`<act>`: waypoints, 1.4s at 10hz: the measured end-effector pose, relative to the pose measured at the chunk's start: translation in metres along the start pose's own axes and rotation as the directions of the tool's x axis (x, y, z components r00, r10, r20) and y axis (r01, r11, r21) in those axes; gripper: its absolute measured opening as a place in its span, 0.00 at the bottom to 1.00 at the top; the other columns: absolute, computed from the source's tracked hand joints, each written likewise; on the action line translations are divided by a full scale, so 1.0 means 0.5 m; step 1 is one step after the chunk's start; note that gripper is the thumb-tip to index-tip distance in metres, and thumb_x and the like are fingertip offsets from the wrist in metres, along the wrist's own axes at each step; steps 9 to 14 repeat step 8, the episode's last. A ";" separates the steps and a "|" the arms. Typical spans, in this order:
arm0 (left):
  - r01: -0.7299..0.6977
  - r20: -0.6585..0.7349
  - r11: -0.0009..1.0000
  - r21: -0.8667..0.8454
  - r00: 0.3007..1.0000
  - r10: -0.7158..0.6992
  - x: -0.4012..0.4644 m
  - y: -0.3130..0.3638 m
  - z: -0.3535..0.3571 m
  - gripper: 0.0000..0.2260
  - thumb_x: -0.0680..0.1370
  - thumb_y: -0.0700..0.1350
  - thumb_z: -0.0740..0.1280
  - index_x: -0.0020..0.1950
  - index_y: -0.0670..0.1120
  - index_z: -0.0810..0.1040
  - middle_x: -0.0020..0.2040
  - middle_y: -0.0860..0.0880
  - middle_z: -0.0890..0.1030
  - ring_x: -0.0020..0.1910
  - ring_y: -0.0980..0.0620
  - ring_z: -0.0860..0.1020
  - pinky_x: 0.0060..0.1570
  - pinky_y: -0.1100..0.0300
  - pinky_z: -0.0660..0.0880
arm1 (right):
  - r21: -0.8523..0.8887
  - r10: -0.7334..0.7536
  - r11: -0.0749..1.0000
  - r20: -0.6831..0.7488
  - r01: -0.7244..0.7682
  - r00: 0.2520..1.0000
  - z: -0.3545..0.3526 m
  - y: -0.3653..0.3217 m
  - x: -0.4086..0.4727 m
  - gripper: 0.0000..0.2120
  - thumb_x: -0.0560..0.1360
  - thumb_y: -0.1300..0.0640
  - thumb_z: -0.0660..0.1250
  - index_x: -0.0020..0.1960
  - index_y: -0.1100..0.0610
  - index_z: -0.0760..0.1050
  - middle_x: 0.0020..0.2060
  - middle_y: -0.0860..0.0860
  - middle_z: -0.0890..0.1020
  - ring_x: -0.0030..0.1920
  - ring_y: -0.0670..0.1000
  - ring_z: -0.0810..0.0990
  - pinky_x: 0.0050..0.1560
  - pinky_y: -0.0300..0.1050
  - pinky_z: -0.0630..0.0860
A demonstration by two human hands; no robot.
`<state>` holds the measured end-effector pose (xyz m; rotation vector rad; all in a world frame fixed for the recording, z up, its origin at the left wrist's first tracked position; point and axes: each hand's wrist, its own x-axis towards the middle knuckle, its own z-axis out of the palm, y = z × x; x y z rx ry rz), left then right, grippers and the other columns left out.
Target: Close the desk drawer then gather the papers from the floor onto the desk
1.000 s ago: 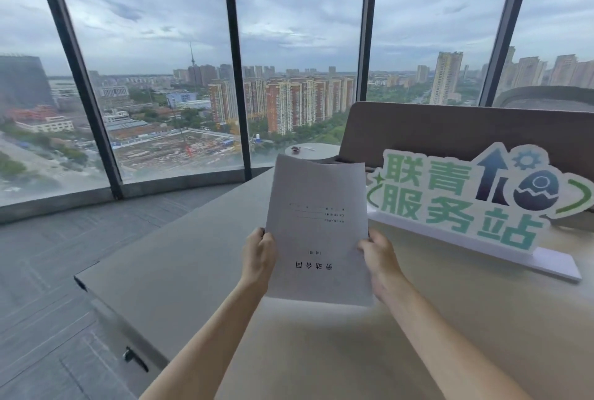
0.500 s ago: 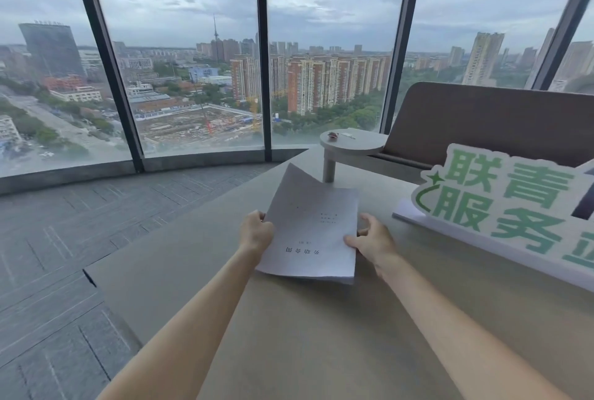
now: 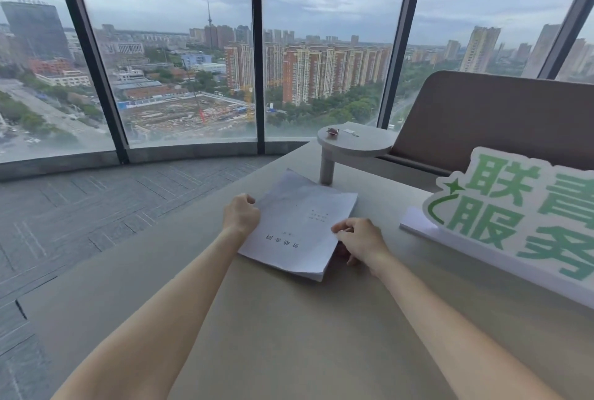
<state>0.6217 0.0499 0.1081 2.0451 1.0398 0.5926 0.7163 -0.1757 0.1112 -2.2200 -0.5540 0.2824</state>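
A stack of white papers (image 3: 297,224) with printed text lies almost flat on the beige desk (image 3: 289,335), its near right corner still lifted a little. My left hand (image 3: 241,214) grips the stack's left edge. My right hand (image 3: 361,240) holds the right edge, thumb on top and fingers tucked under the sheets. The desk drawer is out of view below the desk's left edge.
A white and green sign board (image 3: 520,223) stands on the desk to the right of the papers. Behind them a small round raised shelf (image 3: 356,144) carries small items, next to a brown panel (image 3: 491,120). Grey carpet floor (image 3: 96,206) and tall windows lie to the left.
Both hands have lowered the papers from upright in the air down onto the desk top. The view has turned left, so the sign now sits further right.
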 end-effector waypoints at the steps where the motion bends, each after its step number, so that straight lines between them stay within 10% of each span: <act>1: -0.041 0.016 0.998 0.045 0.999 0.041 0.022 0.002 0.012 0.18 0.75 0.34 0.60 0.63 0.39 0.79 0.61 0.38 0.81 0.64 0.40 0.76 0.62 0.55 0.70 | -0.023 -0.009 1.000 0.000 0.009 1.000 0.005 -0.001 0.013 0.14 0.76 0.62 0.61 0.56 0.56 0.82 0.46 0.53 0.81 0.29 0.49 0.78 0.21 0.38 0.75; 4: -0.177 0.032 0.933 0.313 0.984 0.176 0.043 0.007 0.033 0.11 0.70 0.32 0.59 0.44 0.35 0.80 0.48 0.34 0.81 0.52 0.35 0.78 0.41 0.55 0.67 | -0.159 -0.035 0.986 0.042 0.041 0.998 0.013 -0.017 0.024 0.19 0.74 0.61 0.55 0.56 0.55 0.81 0.49 0.55 0.82 0.40 0.57 0.84 0.27 0.44 0.80; 6: -0.239 0.080 0.819 0.522 0.969 0.232 0.038 -0.001 0.028 0.15 0.71 0.36 0.59 0.53 0.38 0.81 0.55 0.37 0.80 0.59 0.36 0.75 0.55 0.51 0.72 | -0.315 -0.060 0.946 0.068 0.079 0.996 0.019 -0.020 0.027 0.16 0.74 0.59 0.57 0.57 0.53 0.79 0.57 0.56 0.82 0.54 0.59 0.80 0.52 0.47 0.78; 14: -0.311 0.046 0.767 0.562 0.937 0.346 0.005 0.032 0.021 0.13 0.73 0.36 0.58 0.53 0.38 0.78 0.54 0.37 0.78 0.58 0.37 0.72 0.55 0.52 0.69 | -0.357 -0.023 0.934 0.031 0.033 0.999 0.014 -0.022 0.022 0.17 0.75 0.57 0.59 0.62 0.53 0.76 0.62 0.56 0.80 0.60 0.59 0.78 0.56 0.48 0.74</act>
